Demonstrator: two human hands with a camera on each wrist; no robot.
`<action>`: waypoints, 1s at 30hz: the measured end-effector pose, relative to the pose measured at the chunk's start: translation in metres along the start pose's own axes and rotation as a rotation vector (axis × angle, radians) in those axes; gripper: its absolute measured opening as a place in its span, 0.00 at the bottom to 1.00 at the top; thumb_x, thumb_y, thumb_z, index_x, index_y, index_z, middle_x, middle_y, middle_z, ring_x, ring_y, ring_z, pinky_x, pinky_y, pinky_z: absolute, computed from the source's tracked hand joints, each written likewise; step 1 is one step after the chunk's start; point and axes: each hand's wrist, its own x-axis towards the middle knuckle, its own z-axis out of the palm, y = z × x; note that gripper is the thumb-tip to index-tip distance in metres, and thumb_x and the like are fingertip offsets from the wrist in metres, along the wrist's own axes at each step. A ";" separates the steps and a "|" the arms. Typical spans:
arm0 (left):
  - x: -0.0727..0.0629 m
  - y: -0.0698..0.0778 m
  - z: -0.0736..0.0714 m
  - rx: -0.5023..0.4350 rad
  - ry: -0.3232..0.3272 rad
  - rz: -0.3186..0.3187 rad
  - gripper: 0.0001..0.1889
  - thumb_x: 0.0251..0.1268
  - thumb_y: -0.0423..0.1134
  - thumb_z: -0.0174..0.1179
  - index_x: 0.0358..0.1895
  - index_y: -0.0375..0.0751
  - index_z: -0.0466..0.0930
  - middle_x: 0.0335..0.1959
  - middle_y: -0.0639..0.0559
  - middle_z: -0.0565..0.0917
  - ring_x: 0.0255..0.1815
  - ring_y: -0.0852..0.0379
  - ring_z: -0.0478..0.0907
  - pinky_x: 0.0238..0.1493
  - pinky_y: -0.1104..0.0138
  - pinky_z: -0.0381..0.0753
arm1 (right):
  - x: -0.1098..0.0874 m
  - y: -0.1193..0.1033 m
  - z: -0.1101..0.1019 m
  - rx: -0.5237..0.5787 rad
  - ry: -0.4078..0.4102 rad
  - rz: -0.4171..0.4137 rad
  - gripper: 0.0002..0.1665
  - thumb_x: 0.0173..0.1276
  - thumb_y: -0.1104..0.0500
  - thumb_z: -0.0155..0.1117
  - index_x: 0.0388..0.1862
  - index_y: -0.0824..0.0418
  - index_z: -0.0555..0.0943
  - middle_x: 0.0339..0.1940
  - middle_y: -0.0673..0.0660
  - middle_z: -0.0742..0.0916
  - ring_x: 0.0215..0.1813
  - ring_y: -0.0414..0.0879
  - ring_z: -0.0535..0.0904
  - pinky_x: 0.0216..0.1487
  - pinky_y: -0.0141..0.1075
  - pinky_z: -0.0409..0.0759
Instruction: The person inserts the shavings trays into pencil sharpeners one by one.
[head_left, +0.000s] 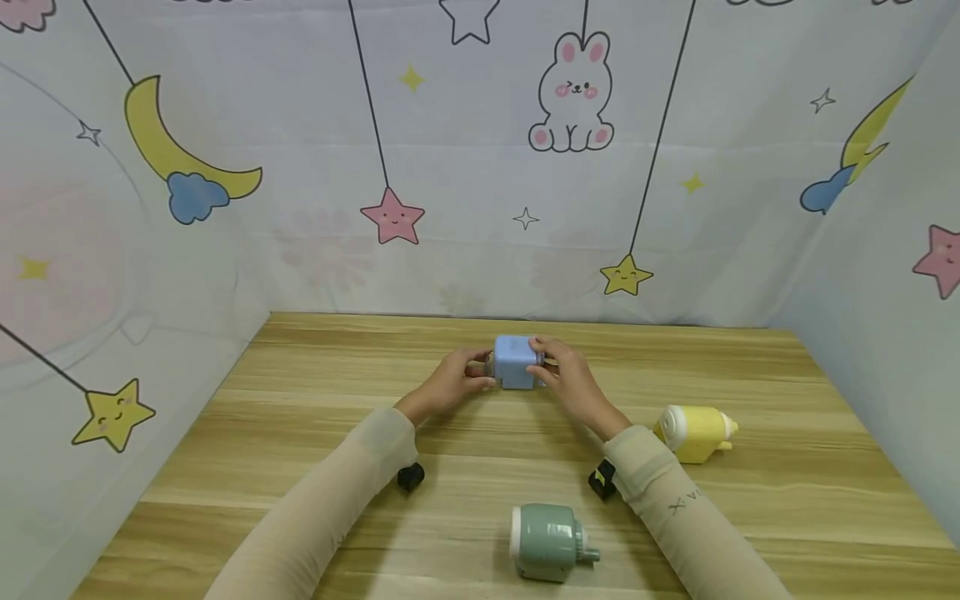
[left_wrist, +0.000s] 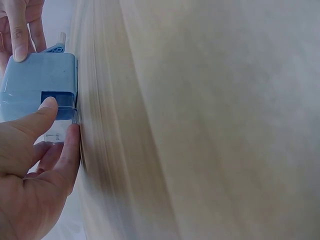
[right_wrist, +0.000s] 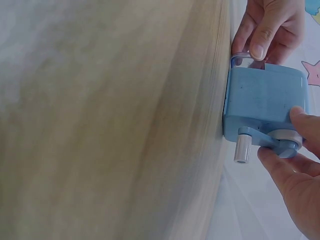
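A blue hand-crank pencil sharpener (head_left: 515, 360) stands on the wooden table towards its back edge. My left hand (head_left: 448, 385) pinches the clear shavings drawer (left_wrist: 56, 134), which sticks partly out of the left side of the body. The thumb lies on one side of the drawer, the fingers on the other. On the opposite end, my right hand (head_left: 573, 379) grips the sharpener body beside the crank, thumb on one face and fingers near the crank's hub. The white crank knob (right_wrist: 243, 149) shows below the body in the right wrist view.
A yellow device (head_left: 693, 433) of similar boxy shape lies right of my right forearm. Nearer me is a green one (head_left: 547, 542) with a small protruding handle. Small black objects (head_left: 410, 477) show beside both sleeves. A patterned white curtain (head_left: 480, 167) encloses the wooden table (head_left: 337, 350).
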 end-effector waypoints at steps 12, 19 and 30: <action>0.001 0.000 0.000 0.005 0.007 -0.006 0.32 0.67 0.31 0.63 0.72 0.31 0.64 0.69 0.34 0.67 0.62 0.40 0.76 0.52 0.64 0.82 | 0.001 0.002 0.001 -0.014 0.005 -0.009 0.27 0.69 0.69 0.64 0.66 0.73 0.73 0.68 0.70 0.74 0.64 0.64 0.75 0.57 0.46 0.81; 0.002 0.001 0.002 -0.020 0.007 -0.018 0.32 0.67 0.30 0.63 0.72 0.30 0.63 0.69 0.34 0.67 0.62 0.41 0.76 0.52 0.65 0.82 | 0.001 0.002 0.001 -0.017 0.004 -0.012 0.27 0.69 0.69 0.64 0.66 0.73 0.73 0.68 0.70 0.74 0.64 0.64 0.75 0.57 0.45 0.81; 0.004 0.003 0.003 -0.032 0.002 -0.011 0.32 0.67 0.28 0.63 0.72 0.27 0.62 0.68 0.33 0.67 0.62 0.40 0.76 0.52 0.66 0.82 | 0.001 0.002 0.000 -0.023 0.006 -0.017 0.26 0.70 0.69 0.64 0.66 0.73 0.73 0.68 0.69 0.74 0.63 0.63 0.76 0.57 0.44 0.81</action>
